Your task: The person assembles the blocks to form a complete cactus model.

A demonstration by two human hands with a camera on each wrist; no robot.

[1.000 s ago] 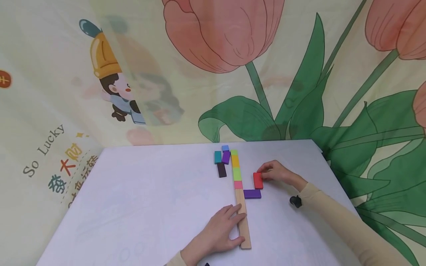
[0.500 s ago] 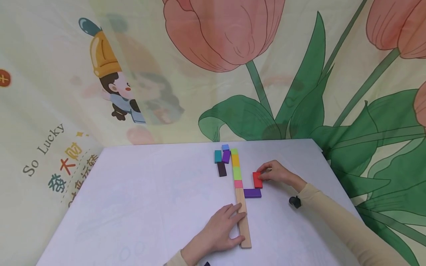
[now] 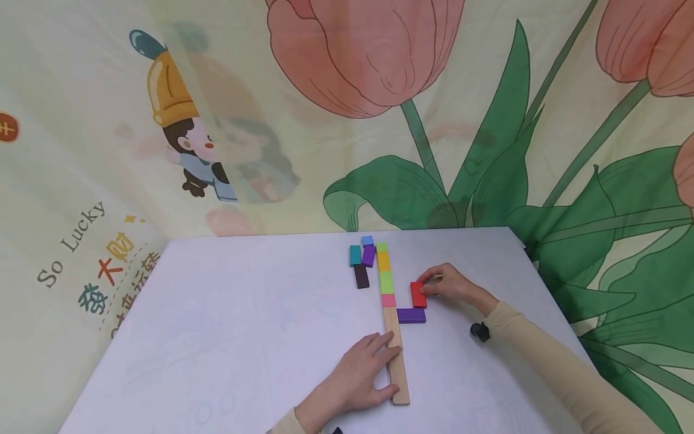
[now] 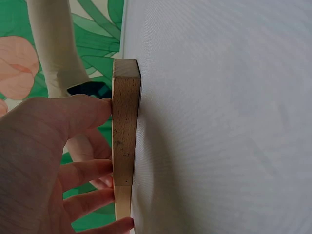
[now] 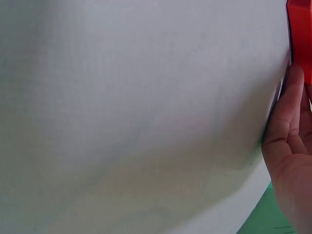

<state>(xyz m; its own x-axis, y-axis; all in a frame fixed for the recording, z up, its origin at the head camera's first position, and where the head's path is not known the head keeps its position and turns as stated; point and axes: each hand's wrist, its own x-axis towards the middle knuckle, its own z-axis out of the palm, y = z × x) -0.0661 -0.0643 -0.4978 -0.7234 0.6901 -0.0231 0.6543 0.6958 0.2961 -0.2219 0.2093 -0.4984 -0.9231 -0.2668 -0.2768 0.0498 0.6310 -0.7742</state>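
A column of rectangular blocks runs up the table in the head view: two plain wooden blocks (image 3: 400, 383) nearest, then a pink block (image 3: 388, 300), a green block (image 3: 386, 282), a yellow block (image 3: 384, 261) and a green end block (image 3: 382, 247). My left hand (image 3: 358, 375) rests along the wooden blocks, fingers spread and touching their side and top. My right hand (image 3: 450, 283) pinches the upper right corner of a red block (image 3: 417, 295), which lies flat. Its lower end meets or nearly meets a purple block (image 3: 411, 316) lying crosswise against the column.
Left of the column's far end lie a teal block (image 3: 355, 255), a violet block (image 3: 368, 255), a blue block (image 3: 367, 240) and a black block (image 3: 361, 277). The white table (image 3: 217, 331) ends at a printed cloth backdrop (image 3: 303, 150).
The red block has shifted slightly left toward the column, with my right hand moving along with it. My left hand stays where it was on the wooden blocks.
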